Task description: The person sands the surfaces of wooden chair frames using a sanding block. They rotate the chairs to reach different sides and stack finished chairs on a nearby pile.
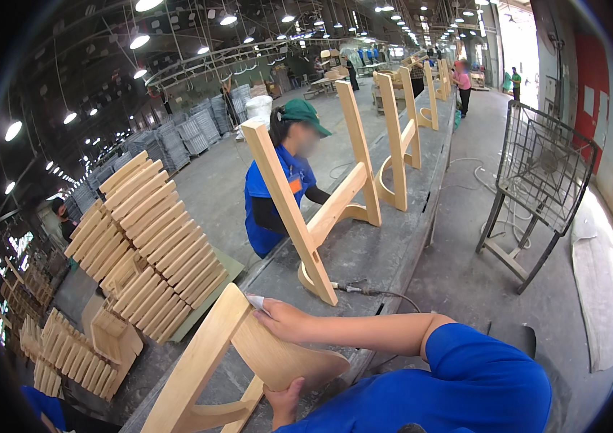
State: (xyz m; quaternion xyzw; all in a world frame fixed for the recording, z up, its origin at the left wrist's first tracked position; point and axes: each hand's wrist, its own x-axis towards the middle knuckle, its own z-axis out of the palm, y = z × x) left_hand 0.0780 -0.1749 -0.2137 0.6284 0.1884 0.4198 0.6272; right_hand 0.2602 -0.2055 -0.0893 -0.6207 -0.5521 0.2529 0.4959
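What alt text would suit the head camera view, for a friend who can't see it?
A person's right hand holds a small white sheet at a pale wooden frame while the left hand holds its curved panel. More frames stand along a grey workbench; across it is a co-worker in a green cap.
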